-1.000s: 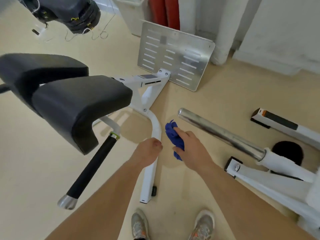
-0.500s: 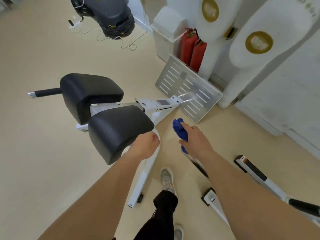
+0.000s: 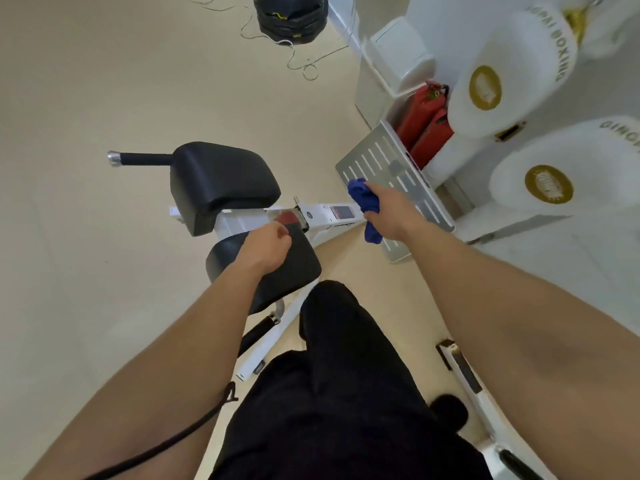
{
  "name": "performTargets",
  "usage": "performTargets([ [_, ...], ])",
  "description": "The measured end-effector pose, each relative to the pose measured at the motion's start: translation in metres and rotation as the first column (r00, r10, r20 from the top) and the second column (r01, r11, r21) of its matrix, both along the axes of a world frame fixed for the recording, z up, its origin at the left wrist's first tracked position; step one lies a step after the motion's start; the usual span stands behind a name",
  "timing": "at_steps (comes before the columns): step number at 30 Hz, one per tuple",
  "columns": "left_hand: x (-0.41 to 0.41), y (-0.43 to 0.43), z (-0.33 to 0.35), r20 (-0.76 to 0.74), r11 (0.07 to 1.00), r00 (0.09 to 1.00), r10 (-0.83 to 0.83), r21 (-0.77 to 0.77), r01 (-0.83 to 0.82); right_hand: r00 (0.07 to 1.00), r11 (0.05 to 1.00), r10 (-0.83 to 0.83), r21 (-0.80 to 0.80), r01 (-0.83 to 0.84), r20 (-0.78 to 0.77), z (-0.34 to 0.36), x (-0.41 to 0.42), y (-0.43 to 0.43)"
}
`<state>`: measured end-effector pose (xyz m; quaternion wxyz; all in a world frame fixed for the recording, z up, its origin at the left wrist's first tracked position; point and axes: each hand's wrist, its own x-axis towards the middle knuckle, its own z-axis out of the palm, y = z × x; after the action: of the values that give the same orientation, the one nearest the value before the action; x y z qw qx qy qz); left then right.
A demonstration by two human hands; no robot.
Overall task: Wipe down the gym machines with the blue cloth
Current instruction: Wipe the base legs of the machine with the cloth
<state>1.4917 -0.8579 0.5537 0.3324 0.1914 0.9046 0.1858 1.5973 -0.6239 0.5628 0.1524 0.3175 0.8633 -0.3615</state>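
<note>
Right hand [image 3: 393, 216] grip is clenched around the bunched blue cloth [image 3: 364, 202], held over the near edge of the slotted metal footplate [image 3: 388, 168]. Just left of that footplate runs the machine's white frame [image 3: 325, 216]. Further left, the left hand [image 3: 265, 252] is curled into a loose fist, holding nothing, above the nearer black pad [image 3: 294, 268].

One head-worn wide-angle view looks steeply down from standing height, close over the black padded gym machine [image 3: 225, 181]; the slotted metal footplate [image 3: 391, 174] lies beyond it, toward the wall.
</note>
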Motion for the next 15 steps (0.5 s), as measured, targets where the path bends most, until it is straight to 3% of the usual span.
performTargets([
  [4, -0.013, 0.009, 0.013, -0.005, 0.983, 0.984, 0.180, 0.022, -0.180, 0.996, 0.994, 0.087, 0.064, -0.086, -0.007, 0.022, -0.028, 0.030],
  [9, -0.017, 0.019, 0.024, 0.001, 0.977, 0.977, 0.213, -0.009, -0.213, 0.985, 0.981, 0.171, 0.093, -0.173, 0.022, 0.033, -0.054, 0.056],
  [15, -0.014, 0.056, 0.030, -0.048, 0.946, 0.954, 0.297, -0.119, -0.301, 0.960, 0.960, 0.278, -0.038, -0.279, -0.016, 0.026, -0.083, 0.096],
])
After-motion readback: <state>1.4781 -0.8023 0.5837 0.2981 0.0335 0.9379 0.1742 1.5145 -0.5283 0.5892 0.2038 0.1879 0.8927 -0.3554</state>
